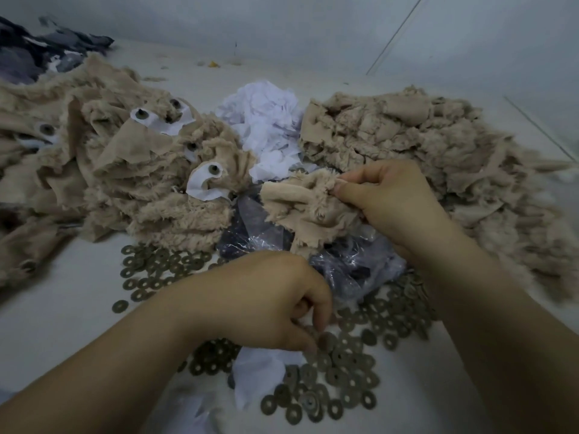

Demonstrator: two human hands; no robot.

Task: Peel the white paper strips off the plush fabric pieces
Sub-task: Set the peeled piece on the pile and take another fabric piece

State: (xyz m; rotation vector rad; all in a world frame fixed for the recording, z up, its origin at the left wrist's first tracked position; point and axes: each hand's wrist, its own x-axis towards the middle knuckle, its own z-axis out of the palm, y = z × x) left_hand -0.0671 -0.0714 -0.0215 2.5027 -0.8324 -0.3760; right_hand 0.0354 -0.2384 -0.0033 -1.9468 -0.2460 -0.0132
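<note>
My right hand (388,198) pinches a beige plush fabric piece (300,205) and holds it up over a clear plastic bag. My left hand (266,302) is lower, fingers curled down onto a heap of dark metal washers (341,364); whether it grips one I cannot tell. A pile of plush pieces with white paper strips and eye studs (206,180) lies at the left. Another beige plush pile (407,142) without paper lies at the right. Crumpled white paper strips (266,120) are heaped between the two piles.
A clear plastic bag with dark contents (354,264) lies under the held piece. More washers (156,264) are scattered on the white table. A white paper scrap (257,374) lies near my left hand. Dark grey fabric (37,54) sits at the far left corner.
</note>
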